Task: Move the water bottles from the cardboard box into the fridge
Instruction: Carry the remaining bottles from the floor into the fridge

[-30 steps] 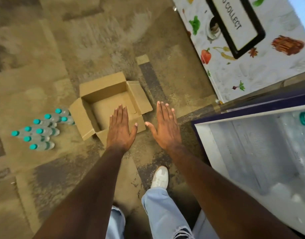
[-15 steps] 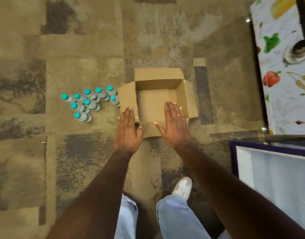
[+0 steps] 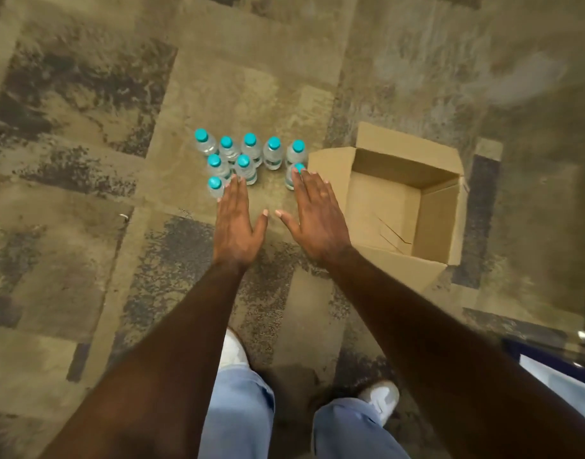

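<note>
Several small water bottles [image 3: 249, 150] with teal caps stand upright in a cluster on the carpet, left of an open cardboard box [image 3: 436, 213] whose inside shows no bottles. My left hand [image 3: 234, 223] is stretched out flat, palm down, its fingertips in front of the nearest bottles at the cluster's left. My right hand [image 3: 317, 217] is also flat with fingers straight, its fingertips overlapping the bottle nearest the box. Neither hand holds anything. Only a corner of the fridge [image 3: 549, 369] shows at the lower right edge.
Patterned brown and grey carpet [image 3: 85, 160] covers the floor all round. My legs in light blue jeans [image 3: 238, 415] and white shoes [image 3: 382, 397] stand below my arms. The box's flaps are folded outward.
The view has swung left: the bottles and box now sit further right, and the fridge has almost left the frame. My flat hands have shifted from over the box to over the bottles.
</note>
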`<state>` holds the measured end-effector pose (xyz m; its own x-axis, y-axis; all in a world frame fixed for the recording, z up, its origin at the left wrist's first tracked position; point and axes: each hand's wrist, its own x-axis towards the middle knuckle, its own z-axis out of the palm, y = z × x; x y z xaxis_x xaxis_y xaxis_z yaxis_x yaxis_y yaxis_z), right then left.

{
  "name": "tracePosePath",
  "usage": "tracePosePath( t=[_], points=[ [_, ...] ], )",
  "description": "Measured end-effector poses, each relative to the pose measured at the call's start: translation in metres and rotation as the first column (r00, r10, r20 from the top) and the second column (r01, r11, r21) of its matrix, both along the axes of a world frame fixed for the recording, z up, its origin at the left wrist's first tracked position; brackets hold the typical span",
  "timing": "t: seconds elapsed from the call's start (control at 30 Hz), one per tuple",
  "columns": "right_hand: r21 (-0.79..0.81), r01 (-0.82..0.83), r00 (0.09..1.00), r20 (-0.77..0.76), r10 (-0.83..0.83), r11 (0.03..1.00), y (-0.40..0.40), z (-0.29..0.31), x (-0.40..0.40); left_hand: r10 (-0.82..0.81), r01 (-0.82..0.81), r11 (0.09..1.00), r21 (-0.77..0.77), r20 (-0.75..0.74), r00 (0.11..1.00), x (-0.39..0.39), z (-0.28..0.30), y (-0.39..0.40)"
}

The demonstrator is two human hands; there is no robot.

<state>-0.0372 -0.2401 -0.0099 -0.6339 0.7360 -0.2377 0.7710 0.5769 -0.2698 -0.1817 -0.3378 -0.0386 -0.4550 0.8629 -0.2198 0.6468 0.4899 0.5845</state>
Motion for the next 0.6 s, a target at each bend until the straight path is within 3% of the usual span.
tracePosePath(
  t=[0.3,0.6],
  points=[
    [-0.023,-0.040,0.994,-0.107,0.037,0.999,0.029,-0.062,-0.084,0.197,-0.197,0.980,0.031,0.005,0.980,-0.063,-0.068,-0.007],
    [-0.076,0.046,0.983,-0.172,-0.059,0.996,0.052,-0.106,-0.139,0.286,-0.292,0.951,0.099,0.071,0.955,-0.092,-0.113,0.008]
  ],
)
